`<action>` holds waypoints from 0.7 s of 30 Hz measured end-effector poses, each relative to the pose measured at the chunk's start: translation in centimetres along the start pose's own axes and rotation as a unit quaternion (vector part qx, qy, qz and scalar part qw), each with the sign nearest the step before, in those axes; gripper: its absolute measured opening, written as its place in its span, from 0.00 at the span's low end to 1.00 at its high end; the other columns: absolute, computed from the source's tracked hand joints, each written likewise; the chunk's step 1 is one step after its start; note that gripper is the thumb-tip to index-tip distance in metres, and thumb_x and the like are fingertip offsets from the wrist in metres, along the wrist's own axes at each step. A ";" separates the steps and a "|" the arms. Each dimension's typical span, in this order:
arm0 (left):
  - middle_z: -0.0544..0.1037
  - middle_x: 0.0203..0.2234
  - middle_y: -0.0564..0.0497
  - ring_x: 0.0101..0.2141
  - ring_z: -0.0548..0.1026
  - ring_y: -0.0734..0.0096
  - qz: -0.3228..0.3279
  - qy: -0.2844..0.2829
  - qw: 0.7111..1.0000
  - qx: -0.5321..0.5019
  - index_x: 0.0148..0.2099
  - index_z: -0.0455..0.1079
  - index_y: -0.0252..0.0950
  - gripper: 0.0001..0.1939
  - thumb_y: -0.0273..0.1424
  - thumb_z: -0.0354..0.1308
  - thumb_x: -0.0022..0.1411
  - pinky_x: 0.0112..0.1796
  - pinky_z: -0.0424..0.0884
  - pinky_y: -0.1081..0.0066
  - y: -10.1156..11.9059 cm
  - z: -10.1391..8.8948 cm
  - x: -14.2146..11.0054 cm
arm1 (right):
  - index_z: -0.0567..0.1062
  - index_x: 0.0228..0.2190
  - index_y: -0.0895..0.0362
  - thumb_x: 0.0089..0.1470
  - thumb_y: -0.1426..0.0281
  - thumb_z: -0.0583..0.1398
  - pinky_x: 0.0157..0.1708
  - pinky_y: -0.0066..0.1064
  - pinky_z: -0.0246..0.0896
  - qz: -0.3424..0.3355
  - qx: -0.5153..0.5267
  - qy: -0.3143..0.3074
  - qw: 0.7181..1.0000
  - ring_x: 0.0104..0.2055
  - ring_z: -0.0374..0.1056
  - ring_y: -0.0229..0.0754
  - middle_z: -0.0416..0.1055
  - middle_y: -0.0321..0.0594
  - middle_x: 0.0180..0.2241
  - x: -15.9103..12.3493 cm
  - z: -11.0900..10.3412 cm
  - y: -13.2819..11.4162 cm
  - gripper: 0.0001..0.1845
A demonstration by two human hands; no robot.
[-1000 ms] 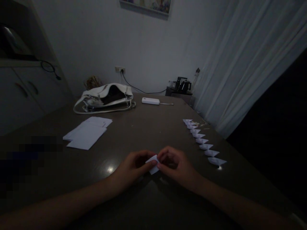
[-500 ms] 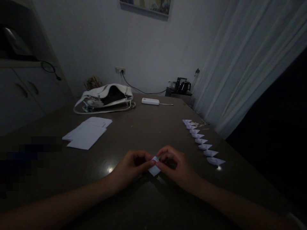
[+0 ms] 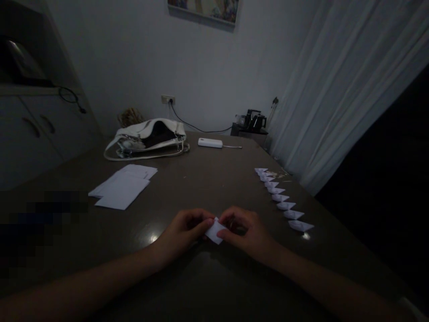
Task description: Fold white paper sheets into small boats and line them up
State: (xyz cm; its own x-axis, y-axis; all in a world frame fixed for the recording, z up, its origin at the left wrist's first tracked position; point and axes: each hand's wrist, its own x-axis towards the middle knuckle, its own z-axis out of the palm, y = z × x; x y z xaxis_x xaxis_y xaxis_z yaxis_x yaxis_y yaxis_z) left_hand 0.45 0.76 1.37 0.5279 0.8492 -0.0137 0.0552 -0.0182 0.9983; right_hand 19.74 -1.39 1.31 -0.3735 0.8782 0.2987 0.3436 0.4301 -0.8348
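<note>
A small folded piece of white paper [image 3: 215,233], roughly diamond-shaped, is held between both hands just above the table. My left hand [image 3: 188,229] pinches its upper left edge between thumb and fingers. On the other side, my right hand [image 3: 245,229] grips it, the thumb lying across its front face. Fingertips behind the paper are partly hidden. Off to the right stands a slanting row of several folded paper boats [image 3: 286,206]. Flat white paper sheets [image 3: 124,190] lie overlapping to the left.
On the dark table [image 3: 201,188], a white handbag [image 3: 147,136] lies at the back left. A white power strip-like device [image 3: 210,142] with a short strap lies at the back. A black kettle [image 3: 258,121] stands beyond the far right corner, beside the white curtain [image 3: 315,89].
The folded paper has turned slightly between my fingers and shows a broader face. My left thumb has shifted up and left along it; the right thumb now rests on its face.
</note>
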 end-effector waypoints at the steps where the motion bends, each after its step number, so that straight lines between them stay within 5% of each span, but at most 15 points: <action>1: 0.73 0.25 0.51 0.27 0.68 0.74 0.002 -0.003 1.000 -0.004 0.35 0.72 0.30 0.16 0.41 0.59 0.54 0.29 0.64 0.75 0.0 0.0 0.0 | 0.72 0.34 0.56 0.49 0.68 0.64 0.29 0.26 0.62 0.002 0.008 0.000 1.000 0.30 0.66 0.34 0.71 0.35 0.29 0.0 0.0 0.0 0.09; 11: 0.76 0.30 0.48 0.29 0.71 0.73 -0.003 -0.050 0.998 0.025 0.39 0.71 0.30 0.16 0.38 0.59 0.56 0.31 0.66 0.73 -0.6 0.2 -0.1 | 0.72 0.32 0.58 0.47 0.69 0.66 0.31 0.26 0.65 0.004 0.089 0.026 0.996 0.32 0.69 0.35 0.71 0.37 0.30 0.1 0.3 0.4 0.09; 21: 0.74 0.24 0.52 0.26 0.70 0.75 -0.012 -0.084 0.993 0.077 0.33 0.71 0.30 0.14 0.38 0.57 0.57 0.29 0.65 0.75 -0.3 0.2 0.0 | 0.75 0.28 0.57 0.50 0.71 0.63 0.29 0.26 0.61 -0.080 -0.003 0.036 0.996 0.28 0.67 0.35 0.71 0.36 0.26 0.1 0.0 -0.2 0.02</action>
State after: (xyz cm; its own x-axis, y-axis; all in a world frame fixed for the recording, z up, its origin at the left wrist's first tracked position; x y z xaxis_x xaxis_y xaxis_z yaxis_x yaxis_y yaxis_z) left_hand 0.60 0.69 1.04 0.6588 0.7500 -0.0590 0.1910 -0.0908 0.9774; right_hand 19.61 -1.43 1.50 -0.3620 0.8106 0.4604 0.2891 0.5672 -0.7712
